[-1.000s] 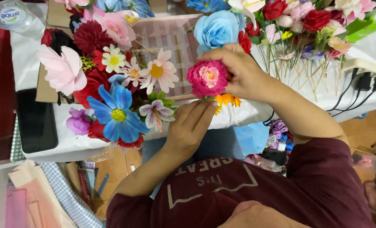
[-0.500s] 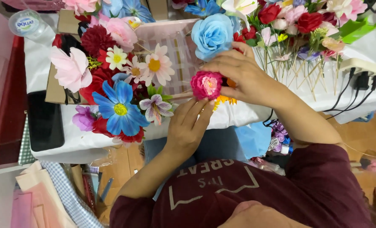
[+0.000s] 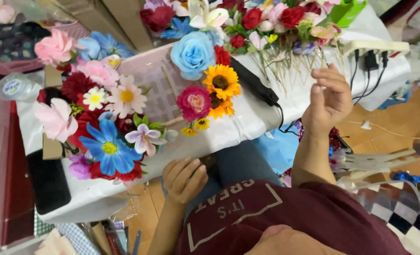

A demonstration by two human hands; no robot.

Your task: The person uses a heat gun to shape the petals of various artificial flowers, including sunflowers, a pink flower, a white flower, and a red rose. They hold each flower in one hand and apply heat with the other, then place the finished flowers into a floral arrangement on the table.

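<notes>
Bright, even indoor light falls over the scene, and colours come out strong. The white cloth on the desk (image 3: pixel 229 132) is nearly washed out along its near edge. Shadows are soft and short, darkest under that edge. The right hand (image 3: pixel 329 99) is slightly smeared at the fingers. The frame's corners bend and soften, and the top left looks hazy.

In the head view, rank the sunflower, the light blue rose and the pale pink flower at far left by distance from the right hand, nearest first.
From the right hand:
1. Sunflower, left of the hand, mid-table.
2. Light blue rose, farther left and higher.
3. Pale pink flower, at the table's far left edge.
</notes>
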